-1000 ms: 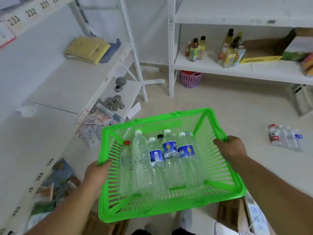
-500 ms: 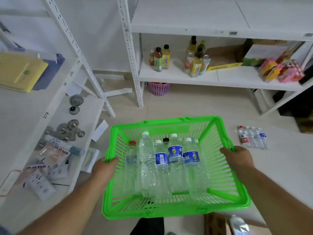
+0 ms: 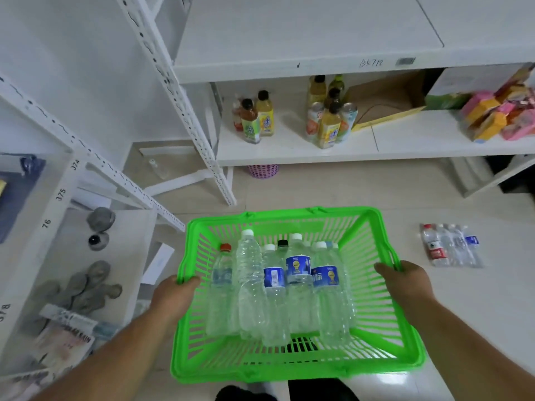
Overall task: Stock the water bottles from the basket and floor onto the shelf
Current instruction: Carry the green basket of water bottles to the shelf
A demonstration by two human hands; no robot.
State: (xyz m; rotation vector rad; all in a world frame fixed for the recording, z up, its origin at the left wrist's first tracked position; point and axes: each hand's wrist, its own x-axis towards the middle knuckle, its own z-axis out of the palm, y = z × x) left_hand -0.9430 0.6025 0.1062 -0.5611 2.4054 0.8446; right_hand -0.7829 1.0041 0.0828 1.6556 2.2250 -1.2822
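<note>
I hold a bright green plastic basket [image 3: 379, 328] in front of me above the floor. My left hand [image 3: 173, 299] grips its left rim and my right hand [image 3: 405, 287] grips its right rim. Several clear water bottles [image 3: 278, 287] lie inside, caps pointing away from me, some with blue labels. Three more water bottles [image 3: 451, 246] lie side by side on the floor to the right. The white shelf [image 3: 405, 143] stands ahead, with its empty top board [image 3: 304, 33] above.
Juice and tea bottles [image 3: 327, 117], a cardboard box [image 3: 382, 102] and pink and yellow packets [image 3: 500, 114] fill the shelf ahead. A pink basket [image 3: 263, 170] sits under it. A second white rack [image 3: 66, 256] with grey objects and papers runs along my left.
The view has swung right and closer to the shelf ahead, with the basket carried along. Both hands keep the same grip on the rims.
</note>
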